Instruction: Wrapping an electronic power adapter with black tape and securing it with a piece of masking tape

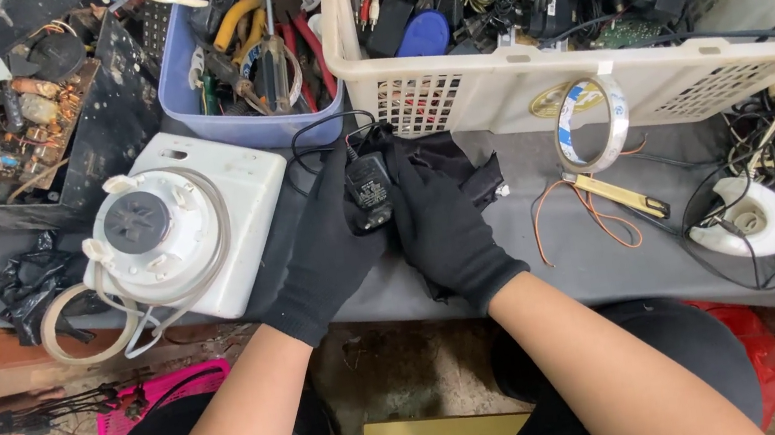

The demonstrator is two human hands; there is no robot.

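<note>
From the head view we look down on our two hands in black gloves, meeting over a grey desk (557,269). Our left hand (326,246) and right hand (445,230) both hold a small black adapter (369,193), a boxy plug with a label on its face. It sits between the two hands near the middle of the desk, just in front of the baskets. Our left fingers (342,178) curl around its left side and our right fingers (412,179) press against its right side, so both sets close on it. A thin black cord (319,128) loops up from the adapter toward the bins. Under our right hand lies a crumpled black cloth (473,175), touching the glove. To the left, just beside our left wrist, stands a white appliance base (197,229) with a round grey hub on top and a pale band hanging off its front. Behind it sits a blue bin (188,94) full of hand tools, and next to that a cream basket (511,89) crammed with black cables and chargers. A roll of tape (592,123) leans against the basket's front wall. To the right, well apart from our hands, lie an orange wire (600,218), a white lamp socket (751,217) and a tangle of cables. At far left rests an open circuit board (9,114).
</note>
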